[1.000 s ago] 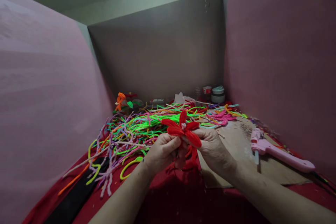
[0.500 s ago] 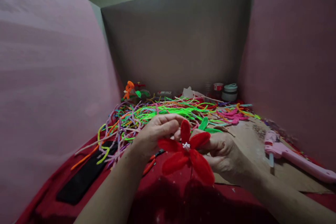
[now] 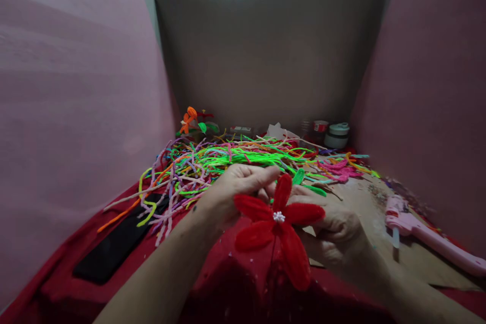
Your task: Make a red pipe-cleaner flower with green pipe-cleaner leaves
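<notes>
Held item: red flower (image 3: pixel 279 228) of fuzzy wire, five petals, a white stamen cluster at its centre, face turned toward the camera.
Flower position: raised above the red cloth (image 3: pixel 159 268) at the near edge of the counter, in front of both hands and between them.
Left hand (image 3: pixel 237 185): sits behind and to the left of the flower, knuckles up.
Left fingers (image 3: pixel 261 174): drawn together, thumb laid over the fingertips, closed at the rear of the upper petal.
Right hand (image 3: pixel 337 230): sits behind and to the right of the flower; the right petal lies across it.
Right fingers (image 3: pixel 334 215): curled inward behind the petals; whether they clamp the flower cannot be told, since the petals hide the contact.
Stem: a thin dark line runs down from the flower centre over the lower petal; its end is not discernible.
Green leaf pieces (image 3: pixel 298 177): lie on the counter just beyond the hands.
Wire pile (image 3: pixel 228 159): loose strands, mostly neon green with pink, orange and lilac, spread across the counter behind the hands.
Glue gun (image 3: pixel 429 240): pink, lying on the cardboard sheet (image 3: pixel 364 202), well to the right of the right hand.
Black strip (image 3: pixel 114 248): flat on the cloth, to the left.
Orange flower (image 3: pixel 189 119): at the rear left, by the back wall.
Jars (image 3: pixel 337 135): at the rear right corner.
</notes>
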Demonstrator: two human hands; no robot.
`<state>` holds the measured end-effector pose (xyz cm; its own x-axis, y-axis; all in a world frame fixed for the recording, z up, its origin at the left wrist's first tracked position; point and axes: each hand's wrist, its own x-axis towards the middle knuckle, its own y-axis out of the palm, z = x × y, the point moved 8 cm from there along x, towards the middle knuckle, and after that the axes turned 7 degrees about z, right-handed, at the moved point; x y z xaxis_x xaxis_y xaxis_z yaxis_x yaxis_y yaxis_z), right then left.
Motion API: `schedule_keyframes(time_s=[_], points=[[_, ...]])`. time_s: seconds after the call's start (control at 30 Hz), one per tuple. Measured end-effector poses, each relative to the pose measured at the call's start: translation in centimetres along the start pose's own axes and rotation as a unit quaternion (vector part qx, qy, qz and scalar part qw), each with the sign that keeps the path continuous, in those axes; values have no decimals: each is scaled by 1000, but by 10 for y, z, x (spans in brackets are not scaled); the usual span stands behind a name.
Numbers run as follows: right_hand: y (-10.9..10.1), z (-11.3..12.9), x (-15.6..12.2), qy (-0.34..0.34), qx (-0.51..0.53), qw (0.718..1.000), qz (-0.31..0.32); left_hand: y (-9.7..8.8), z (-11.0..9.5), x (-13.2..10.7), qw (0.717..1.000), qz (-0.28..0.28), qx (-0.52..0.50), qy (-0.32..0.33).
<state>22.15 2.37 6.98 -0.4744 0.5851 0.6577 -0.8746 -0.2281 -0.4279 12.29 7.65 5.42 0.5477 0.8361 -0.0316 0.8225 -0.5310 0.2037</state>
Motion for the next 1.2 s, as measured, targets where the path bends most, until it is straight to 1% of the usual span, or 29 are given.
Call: schedule_keyframes(time_s=[0.1,0.17,0.2,0.27,0.33,0.43,0.5,0.57,0.63,0.73,0.8,0.87,0.93,1.0,1.03,1.1,1.17,1.2], points=[[-10,-5,-1,26,-40,998,-45,-14,-20,-9,998,-6,4,62],[-17,-5,-2,26,-67,995,-75,-17,-28,-14,995,9,45,88],[-20,-5,-3,21,-77,993,-90,-16,-28,-16,993,16,76,86],[-25,-6,-6,19,-85,989,-116,-13,-20,-15,991,32,118,63],[-27,-9,-8,24,-70,989,-131,-7,-8,-12,991,52,115,35],[-25,-16,-9,32,-28,991,-128,4,6,-7,990,95,103,6],[-23,-18,-10,30,-5,992,-123,7,8,-5,988,104,117,-1],[-24,-20,-10,27,2,992,-124,5,4,-4,987,95,128,11],[-25,-21,-10,27,-6,992,-124,2,-3,-4,988,81,122,41],[-26,-16,-8,23,-31,992,-121,-1,-12,-4,990,52,87,94],[-26,-10,-6,22,-46,991,-121,0,-12,-2,992,32,49,108],[-26,-5,-4,22,-53,991,-123,1,-7,1,995,19,10,100],[-25,-2,-3,23,-56,990,-124,3,-1,4,997,14,-22,79],[-25,-2,-3,23,-60,990,-123,4,5,7,998,13,-42,54],[-25,-2,-4,25,-63,990,-123,2,6,8,997,6,-48,54],[-26,-5,-5,30,-68,989,-128,-5,0,7,994,-33,-48,91],[-28,-8,-7,32,-70,987,-140,-15,-15,1,980,-93,-31,173],[-30,-9,-7,32,-71,986,-147,-19,-24,-6,967,-124,-8,223]])
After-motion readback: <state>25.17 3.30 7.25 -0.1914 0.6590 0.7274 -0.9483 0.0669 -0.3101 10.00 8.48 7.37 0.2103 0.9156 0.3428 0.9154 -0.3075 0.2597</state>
